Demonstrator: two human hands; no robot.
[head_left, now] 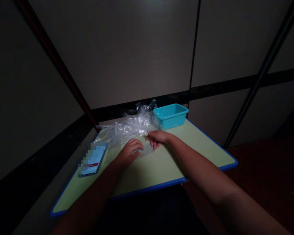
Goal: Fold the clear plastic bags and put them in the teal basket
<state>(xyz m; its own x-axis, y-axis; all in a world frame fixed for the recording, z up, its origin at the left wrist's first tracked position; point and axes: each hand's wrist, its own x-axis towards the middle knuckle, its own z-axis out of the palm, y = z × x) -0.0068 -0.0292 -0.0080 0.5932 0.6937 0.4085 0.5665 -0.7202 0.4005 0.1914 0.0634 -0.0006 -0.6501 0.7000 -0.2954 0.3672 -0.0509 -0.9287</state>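
Note:
A small clear plastic bag [148,149] lies low over the table between my two hands. My left hand [130,152] is at its left side, thumb and bent fingertips nearly together on the plastic. On the other side, my right hand [158,136] has its fingers curled and seems to pinch the film; the exact contact is too dim to make out. Just beyond both hands spreads a heap of crumpled clear plastic bags [131,125], shiny and loosely piled.
The pale yellow table [198,143] has a blue rim. A turquoise plastic basket [173,120] stands at the back right, against the plastic heap. At the left edge lies a phone-like flat object [94,160], partly blurred out. Panelled wall [137,58] rises behind the table.

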